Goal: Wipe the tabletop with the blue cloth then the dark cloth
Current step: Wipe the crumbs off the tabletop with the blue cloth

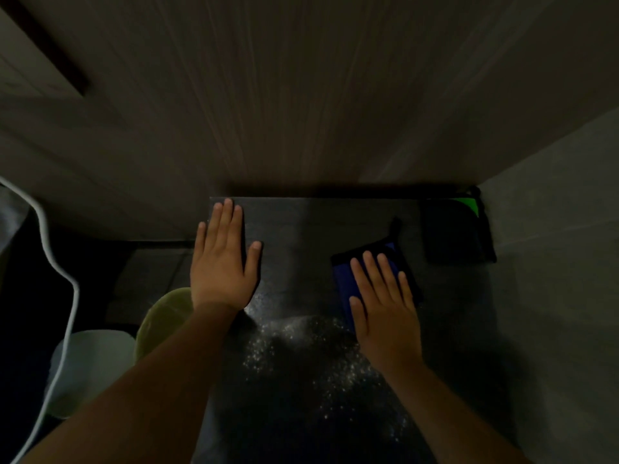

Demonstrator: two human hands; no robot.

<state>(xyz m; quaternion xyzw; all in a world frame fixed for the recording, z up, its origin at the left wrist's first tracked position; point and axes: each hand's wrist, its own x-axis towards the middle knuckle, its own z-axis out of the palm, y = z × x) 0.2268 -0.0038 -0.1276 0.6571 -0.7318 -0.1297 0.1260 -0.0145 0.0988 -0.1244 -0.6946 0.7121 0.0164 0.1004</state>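
While the right hand [385, 313] is pressing flat on the blue cloth [346, 279] and the left hand [222, 262] is bracing open-palmed on the worktop [301, 229], the first wipe seems to be underway, pale specks [301, 356] lying near and the dark cloth [455, 232] waiting untouched.

Both forearms reach forward — left hand [222, 262] and right hand [385, 303] lie flat, fingers spread.
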